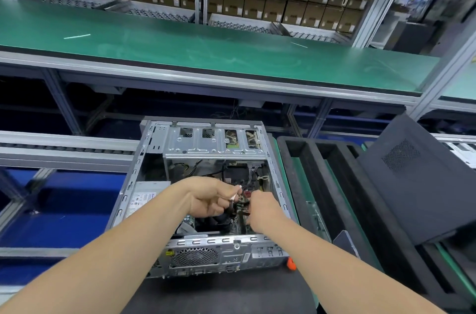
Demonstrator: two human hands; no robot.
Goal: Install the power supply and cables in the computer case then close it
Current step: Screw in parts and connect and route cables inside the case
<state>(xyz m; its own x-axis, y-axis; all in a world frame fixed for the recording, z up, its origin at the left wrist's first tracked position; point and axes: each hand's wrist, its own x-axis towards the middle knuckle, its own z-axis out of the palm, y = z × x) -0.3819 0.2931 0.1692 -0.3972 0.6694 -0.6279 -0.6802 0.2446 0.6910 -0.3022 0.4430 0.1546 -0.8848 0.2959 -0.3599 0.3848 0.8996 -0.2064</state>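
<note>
The computer case (195, 143) lies open at lower centre, with the power supply (145, 197) at its left. The left hand (206, 197) pinches a cable (235, 196) above the motherboard (241, 208). I cannot tell what the right hand (262, 210) grips. Forcing a misaligned plug could bend pins.

Both bare forearms reach forward and converge, the left hand (210, 199) pinching a cable (235, 195), the right hand (262, 213) knuckles-up just beside it.
</note>
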